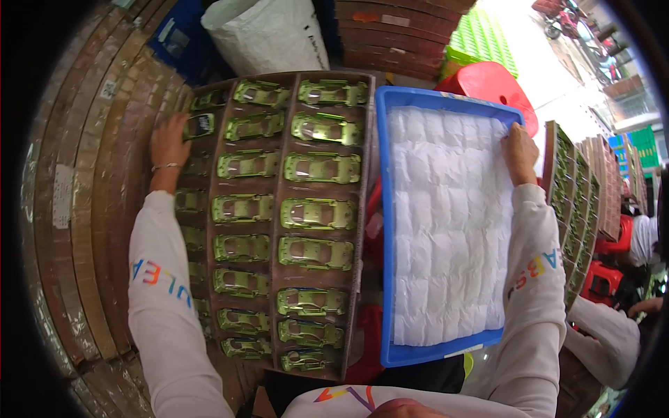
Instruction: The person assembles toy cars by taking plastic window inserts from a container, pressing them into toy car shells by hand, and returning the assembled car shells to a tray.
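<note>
A brown cardboard tray (277, 174) with long dividers holds rows of shiny green toy car bodies (323, 168). At its far left, my left hand (169, 148) is closed on the end of a green toy car body (199, 125) with a dark front. Right of the cardboard tray lies a blue plastic tray (385, 230). Rows of small white wrapped packets (449, 223) fill it. My right hand (521, 153) grips the blue tray's rim near its far right corner, fingers bent at the edge.
Stacked cardboard trays (87, 230) wall the left side. Behind stand a white sack (268, 38), brown stacked trays (397, 35) and a red stool (488, 87). More green parts sit in tilted trays (571, 202) at right, near another person's sleeve (603, 338).
</note>
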A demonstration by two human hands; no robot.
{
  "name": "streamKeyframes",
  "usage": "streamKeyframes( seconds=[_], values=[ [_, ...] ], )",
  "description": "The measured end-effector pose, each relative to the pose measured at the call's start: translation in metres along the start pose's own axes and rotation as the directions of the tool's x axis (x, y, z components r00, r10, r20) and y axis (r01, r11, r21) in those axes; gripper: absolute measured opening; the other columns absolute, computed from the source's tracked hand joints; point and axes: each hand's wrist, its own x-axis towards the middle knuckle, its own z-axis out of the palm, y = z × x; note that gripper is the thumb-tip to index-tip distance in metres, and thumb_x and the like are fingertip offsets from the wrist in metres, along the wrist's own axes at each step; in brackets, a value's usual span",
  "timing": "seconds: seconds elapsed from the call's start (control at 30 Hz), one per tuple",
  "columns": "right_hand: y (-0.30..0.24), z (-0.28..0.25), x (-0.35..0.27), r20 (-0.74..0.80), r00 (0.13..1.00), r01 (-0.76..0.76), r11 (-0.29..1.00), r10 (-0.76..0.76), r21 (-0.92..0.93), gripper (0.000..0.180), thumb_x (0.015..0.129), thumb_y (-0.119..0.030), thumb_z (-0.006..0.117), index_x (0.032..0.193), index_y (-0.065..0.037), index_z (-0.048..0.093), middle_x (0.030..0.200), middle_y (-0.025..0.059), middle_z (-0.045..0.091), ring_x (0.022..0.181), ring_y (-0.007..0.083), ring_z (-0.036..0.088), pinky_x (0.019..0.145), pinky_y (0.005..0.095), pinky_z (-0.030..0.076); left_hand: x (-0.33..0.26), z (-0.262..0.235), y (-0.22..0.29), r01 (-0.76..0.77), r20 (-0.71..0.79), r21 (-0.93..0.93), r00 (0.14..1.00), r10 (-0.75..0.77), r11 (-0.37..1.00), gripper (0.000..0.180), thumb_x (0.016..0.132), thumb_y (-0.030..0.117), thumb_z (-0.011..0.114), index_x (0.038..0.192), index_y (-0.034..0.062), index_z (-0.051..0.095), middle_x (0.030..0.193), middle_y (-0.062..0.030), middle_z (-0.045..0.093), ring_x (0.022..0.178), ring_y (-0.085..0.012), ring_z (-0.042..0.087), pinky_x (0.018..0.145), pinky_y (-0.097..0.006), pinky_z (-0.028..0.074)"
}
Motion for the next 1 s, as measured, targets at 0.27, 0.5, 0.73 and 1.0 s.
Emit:
streamKeyframes(
  seconds=[0.27,0.5,0.73,1.0],
  values=[
    [-0.006,-0.002,-0.002,0.011,0.999,-0.033,0.987,0.031,0.16,0.019,0.087,-0.009,0.045,0.1,-0.012,0.058,0.095,0.0172,0.069,0.087,0.0383,0.066,0.073,0.0496,0.05,-0.051,-0.015,0.015,0.257,-0.211,-0.351,0.915,-0.343,0.901,0.061,0.079,0.028,0.076,0.133,0.0107,0.053,0.13,-0.0113,0.057,0.117,-0.0338,0.053,0.099,-0.047,0.041],
    [0.015,-0.006,-0.016,-0.099,0.993,0.078,0.987,-0.064,0.142,0.015,0.081,-0.009,0.053,0.078,-0.008,0.068,0.091,0.0138,0.068,0.087,0.0335,0.067,0.078,0.0444,0.052,-0.112,-0.032,0.1,0.221,-0.134,-0.787,0.85,-0.509,0.576,0.067,0.081,0.034,0.077,0.132,-0.0013,0.052,0.129,-0.0137,0.057,0.118,-0.0254,0.054,0.1,-0.04,0.042],
    [0.009,-0.018,-0.029,-0.152,0.958,0.231,0.969,-0.242,-0.09,0.013,0.083,-0.012,0.057,0.087,-0.012,0.069,0.094,0.0062,0.063,0.087,0.0251,0.065,0.078,0.0385,0.048,-0.165,-0.076,0.151,0.178,0.137,-0.983,0.869,-0.475,0.042,0.06,0.081,0.014,0.077,0.132,-0.0017,0.05,0.121,-0.0069,0.058,0.108,-0.0181,0.054,0.093,-0.032,0.043],
    [-0.152,-0.033,-0.07,-0.025,0.979,0.131,0.529,-0.204,0.838,0.018,0.079,-0.021,0.072,0.092,-0.008,0.069,0.093,0.011,0.067,0.084,0.0302,0.066,0.074,0.0412,0.051,-0.191,-0.128,0.189,0.182,0.401,-0.875,0.792,-0.46,-0.449,0.045,0.086,0.008,0.067,0.128,0.0012,0.053,0.118,-0.0035,0.059,0.109,-0.0152,0.053,0.099,-0.03,0.036]
  ],
)
